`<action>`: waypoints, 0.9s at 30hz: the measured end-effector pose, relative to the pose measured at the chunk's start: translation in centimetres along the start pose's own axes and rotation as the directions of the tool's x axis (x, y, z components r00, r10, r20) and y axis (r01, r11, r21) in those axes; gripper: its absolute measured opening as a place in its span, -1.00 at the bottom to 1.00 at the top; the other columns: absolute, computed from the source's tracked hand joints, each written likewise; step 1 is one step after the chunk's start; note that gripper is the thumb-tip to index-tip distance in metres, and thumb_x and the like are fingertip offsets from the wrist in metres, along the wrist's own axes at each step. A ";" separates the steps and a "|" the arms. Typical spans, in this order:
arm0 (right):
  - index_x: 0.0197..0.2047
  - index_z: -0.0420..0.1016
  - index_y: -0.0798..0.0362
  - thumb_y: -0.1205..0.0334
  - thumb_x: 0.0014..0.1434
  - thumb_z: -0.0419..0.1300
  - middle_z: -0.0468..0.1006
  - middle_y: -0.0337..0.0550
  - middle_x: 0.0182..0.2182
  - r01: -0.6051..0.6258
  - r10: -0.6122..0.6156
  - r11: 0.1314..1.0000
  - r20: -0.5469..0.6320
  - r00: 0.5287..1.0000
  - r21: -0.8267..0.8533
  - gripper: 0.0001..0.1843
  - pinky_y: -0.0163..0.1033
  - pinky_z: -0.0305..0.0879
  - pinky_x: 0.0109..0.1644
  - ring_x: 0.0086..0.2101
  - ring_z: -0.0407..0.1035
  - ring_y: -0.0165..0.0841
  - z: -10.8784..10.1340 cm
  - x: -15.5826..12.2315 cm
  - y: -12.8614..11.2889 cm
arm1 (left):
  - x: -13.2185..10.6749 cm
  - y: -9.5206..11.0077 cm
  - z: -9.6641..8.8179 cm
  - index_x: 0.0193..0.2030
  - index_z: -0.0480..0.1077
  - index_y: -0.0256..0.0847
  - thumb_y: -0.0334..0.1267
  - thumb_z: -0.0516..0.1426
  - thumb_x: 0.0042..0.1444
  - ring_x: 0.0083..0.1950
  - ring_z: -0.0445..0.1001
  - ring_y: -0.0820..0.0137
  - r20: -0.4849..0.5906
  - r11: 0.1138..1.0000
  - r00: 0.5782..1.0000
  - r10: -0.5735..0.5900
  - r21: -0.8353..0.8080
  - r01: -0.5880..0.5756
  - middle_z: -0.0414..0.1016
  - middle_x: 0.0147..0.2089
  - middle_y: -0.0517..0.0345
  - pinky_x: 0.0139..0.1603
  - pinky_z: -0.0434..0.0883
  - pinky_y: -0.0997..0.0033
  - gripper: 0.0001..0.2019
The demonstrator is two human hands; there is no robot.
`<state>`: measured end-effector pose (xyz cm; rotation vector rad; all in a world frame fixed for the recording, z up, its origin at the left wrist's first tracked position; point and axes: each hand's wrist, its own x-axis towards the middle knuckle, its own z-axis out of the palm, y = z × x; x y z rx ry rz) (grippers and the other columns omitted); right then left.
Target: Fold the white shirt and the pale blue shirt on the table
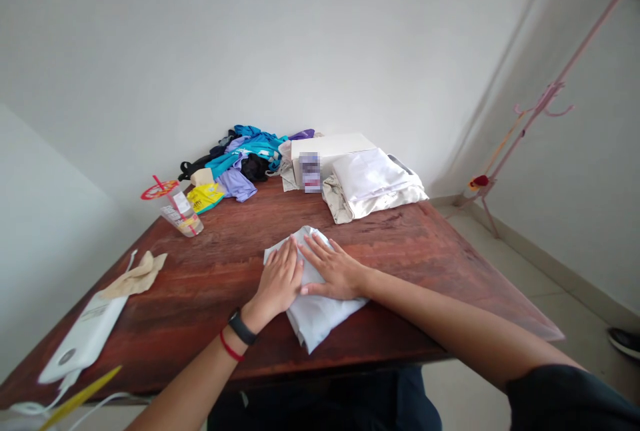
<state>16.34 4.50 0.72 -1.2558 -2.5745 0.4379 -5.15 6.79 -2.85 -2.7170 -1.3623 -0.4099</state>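
A folded light grey-white cloth [325,321] lies near the front edge of the wooden table [215,277]; I cannot tell what kind of garment or fabric piece it is. My left hand [283,275] rests on its left part with the fingers stretched out and pointing away from me. My right hand [333,271] lies flat across the middle and right of the same cloth, fingers spread. The fingertips of both hands come close together near the cloth's far end. Part of the cloth is hidden beneath the hands.
At the back are a heap of clothes [250,151], a white box [333,144] and a folded white stack [373,181]. A plastic cup with straw [180,211], a yellow packet [206,197] and a white power strip [90,334] with a beige cloth [137,276] occupy the left side.
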 end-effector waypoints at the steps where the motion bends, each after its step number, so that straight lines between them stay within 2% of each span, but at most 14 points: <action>1: 0.61 -0.21 0.12 -0.56 0.24 -0.01 -0.27 0.24 0.55 -0.007 0.007 1.000 0.015 1.000 0.001 0.20 0.34 -0.29 0.50 0.51 -0.41 0.13 0.0 0.1 0.0 | -0.2 -0.4 0.0 0.53 0.09 -0.46 -0.19 -0.20 0.49 0.54 0.15 0.01 0.004 0.999 0.999 -0.048 -0.010 0.048 0.13 0.52 -0.33 0.47 0.19 -0.18 -0.42; 3: 0.61 -0.17 0.10 -0.59 0.20 0.01 -0.31 0.23 0.55 -0.014 0.014 1.000 0.054 0.998 0.004 0.22 0.36 -0.33 0.50 0.51 -0.45 0.14 -0.1 0.2 -0.1 | -0.6 -1.0 -0.2 0.57 0.00 -0.40 -0.18 -0.23 0.50 0.57 0.10 0.03 0.036 0.993 0.993 -0.110 -0.027 0.111 0.06 0.56 -0.25 0.49 0.13 -0.23 -0.41; 6: 0.61 -0.20 0.08 -0.59 0.18 0.04 -0.37 0.20 0.55 -0.035 0.033 0.999 0.103 0.994 0.014 0.24 0.40 -0.37 0.48 0.51 -0.50 0.13 -0.6 0.3 -0.3 | -0.6 -1.5 -1.0 0.60 -0.05 -0.36 -0.16 -0.24 0.51 0.60 0.00 0.04 0.143 0.990 0.982 -0.120 -0.052 0.129 -0.03 0.59 -0.18 0.50 0.10 -0.26 -0.40; 9: 0.61 -0.24 0.06 -0.56 0.18 0.09 -0.38 0.21 0.55 -0.050 0.047 0.999 0.126 0.991 0.022 0.25 0.41 -0.40 0.48 0.51 -0.52 0.13 -0.9 0.3 -0.5 | 0.2 -1.7 -2.0 0.60 0.00 -0.25 -0.14 -0.26 0.52 0.59 0.02 0.00 0.232 0.985 0.963 -0.140 -0.065 0.159 0.02 0.58 -0.15 0.46 0.10 -0.37 -0.42; 12: 0.62 -0.30 0.03 -0.51 0.20 0.12 -0.40 0.20 0.55 -0.049 0.045 0.998 0.140 0.989 0.026 0.24 0.40 -0.42 0.48 0.51 -0.54 0.11 -1.0 0.4 -0.6 | 1.3 -1.7 -2.4 0.57 0.08 -0.13 -0.11 -0.27 0.53 0.56 0.11 -0.01 0.218 0.983 0.965 -0.144 -0.078 0.165 0.11 0.55 -0.14 0.44 0.09 -0.41 -0.44; 15: 0.62 -0.33 0.05 -0.49 0.22 0.12 -0.42 0.21 0.55 -0.050 0.046 0.998 0.145 0.988 0.028 0.23 0.38 -0.44 0.49 0.51 -0.56 0.09 -1.1 0.4 -0.6 | 3.0 -1.3 -2.4 0.58 0.04 -0.12 -0.07 -0.29 0.53 0.55 0.14 0.01 0.185 0.979 0.973 -0.138 -0.124 0.162 0.10 0.56 -0.12 0.45 0.11 -0.37 -0.42; 18: 0.62 -0.32 0.08 -0.50 0.21 0.10 -0.44 0.24 0.55 -0.043 0.039 0.999 0.141 0.989 0.027 0.24 0.38 -0.45 0.49 0.51 -0.55 0.10 -1.2 0.4 -0.6 | 5.4 -1.1 -2.0 0.58 0.02 -0.20 -0.01 -0.29 0.53 0.57 0.10 0.04 0.146 0.975 0.986 -0.080 -0.193 0.108 0.08 0.57 -0.12 0.50 0.12 -0.19 -0.39; 22: 0.62 -0.26 0.07 -0.54 0.18 0.10 -0.43 0.23 0.55 -0.034 0.031 0.999 0.124 0.992 0.018 0.25 0.39 -0.44 0.49 0.51 -0.55 0.13 -1.2 0.4 -0.6 | 8.7 -1.6 -0.8 0.52 0.15 -0.29 -0.03 -0.29 0.53 0.58 0.08 0.24 0.090 0.957 0.996 0.010 -0.291 0.017 0.15 0.54 -0.11 0.59 -0.01 0.10 -0.39; 24: 0.61 -0.23 0.06 -0.57 0.16 0.09 -0.40 0.24 0.55 -0.040 0.039 0.999 0.112 0.993 0.011 0.26 0.39 -0.41 0.49 0.51 -0.52 0.14 -1.2 0.4 -0.7 | 9.7 -2.0 -0.2 0.49 0.21 -0.30 -0.05 -0.29 0.53 0.58 0.06 0.26 0.111 0.941 0.994 -0.021 -0.334 0.058 0.19 0.53 -0.10 0.60 -0.04 0.12 -0.39; 27: 0.61 -0.18 0.06 -0.57 0.18 0.05 -0.33 0.24 0.56 -0.047 0.046 0.999 0.092 0.995 0.011 0.22 0.39 -0.36 0.49 0.51 -0.46 0.15 -1.1 0.3 -0.7 | 10.1 -2.6 0.5 0.44 0.31 -0.26 -0.07 -0.28 0.53 0.59 0.04 0.21 0.131 0.916 0.989 -0.075 -0.382 0.120 0.23 0.51 -0.07 0.59 -0.01 0.02 -0.41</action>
